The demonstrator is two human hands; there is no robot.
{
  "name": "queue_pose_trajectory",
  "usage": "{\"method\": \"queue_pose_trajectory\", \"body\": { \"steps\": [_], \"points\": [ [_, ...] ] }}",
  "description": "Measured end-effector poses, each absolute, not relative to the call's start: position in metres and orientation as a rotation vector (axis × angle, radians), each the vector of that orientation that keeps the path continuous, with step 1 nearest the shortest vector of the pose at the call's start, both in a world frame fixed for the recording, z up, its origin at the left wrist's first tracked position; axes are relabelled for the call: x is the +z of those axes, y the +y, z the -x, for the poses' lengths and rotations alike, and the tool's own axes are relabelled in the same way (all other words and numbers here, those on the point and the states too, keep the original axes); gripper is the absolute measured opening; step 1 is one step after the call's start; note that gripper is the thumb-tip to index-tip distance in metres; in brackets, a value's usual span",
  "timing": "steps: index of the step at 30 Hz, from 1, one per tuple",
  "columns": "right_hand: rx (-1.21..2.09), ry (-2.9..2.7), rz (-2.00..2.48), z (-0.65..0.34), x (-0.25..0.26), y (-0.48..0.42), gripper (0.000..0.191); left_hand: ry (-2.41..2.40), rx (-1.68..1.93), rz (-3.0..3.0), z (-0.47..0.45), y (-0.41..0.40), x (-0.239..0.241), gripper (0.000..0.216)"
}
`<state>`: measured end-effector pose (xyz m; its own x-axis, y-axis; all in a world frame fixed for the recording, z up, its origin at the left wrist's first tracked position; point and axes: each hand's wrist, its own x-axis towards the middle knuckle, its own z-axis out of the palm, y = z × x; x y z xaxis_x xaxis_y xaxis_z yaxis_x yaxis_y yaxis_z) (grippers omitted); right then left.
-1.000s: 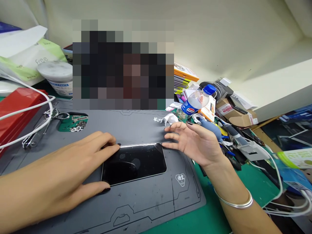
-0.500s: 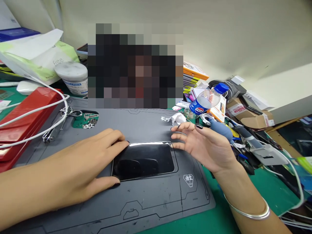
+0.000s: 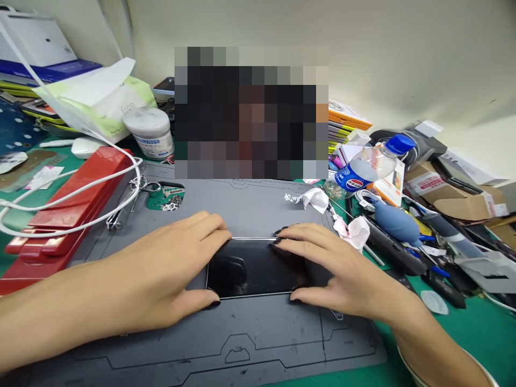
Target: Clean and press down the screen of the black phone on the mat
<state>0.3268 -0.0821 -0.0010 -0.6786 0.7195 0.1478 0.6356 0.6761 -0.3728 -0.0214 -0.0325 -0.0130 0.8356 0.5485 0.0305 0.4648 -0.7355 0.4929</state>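
Observation:
A smartphone with a dark, glossy screen lies face up and crosswise on a grey work mat. My left hand is closed about its left end, thumb on the near edge and fingers on the far edge. At the right end, my right hand grips it the same way, fingertips at the far edge and thumb at the near one. Both hands partly cover the phone's ends. Its screen carries reflections.
Left of the mat lie a red case, a white cable, scissors and a paste jar. On the right are crumpled tissue, a tilted bottle, a blue air blower and a cardboard box. A pixelated patch hides the back.
My right hand has come down from its raised, open pose beside the phone onto the phone's right end. My left hand keeps its hold. The camera view has turned slightly left.

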Motion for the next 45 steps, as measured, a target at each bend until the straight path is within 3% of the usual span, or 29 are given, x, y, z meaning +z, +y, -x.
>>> {"method": "queue_pose_trajectory", "body": {
  "steps": [8, 15, 31, 45],
  "points": [
    [0.322, -2.617, 1.03, -0.322, 0.006, -0.084, 0.032, 0.832, 0.104, -2.456, 0.018, -0.033, -0.008, 0.041],
    [0.279, -2.621, 1.02, -0.32, 0.008, -0.084, 0.031, 0.917, -0.126, -2.342, 0.005, -0.03, 0.006, 0.043],
    [0.309, -2.604, 1.03, -0.326, -0.002, -0.085, 0.031, 0.909, -0.174, -2.28, 0.003, -0.031, 0.005, 0.033],
    [0.399, -2.572, 1.106, -0.325, -0.005, -0.09, 0.032, 0.891, 0.075, -2.392, 0.015, -0.032, -0.01, 0.029]
  ]
}}
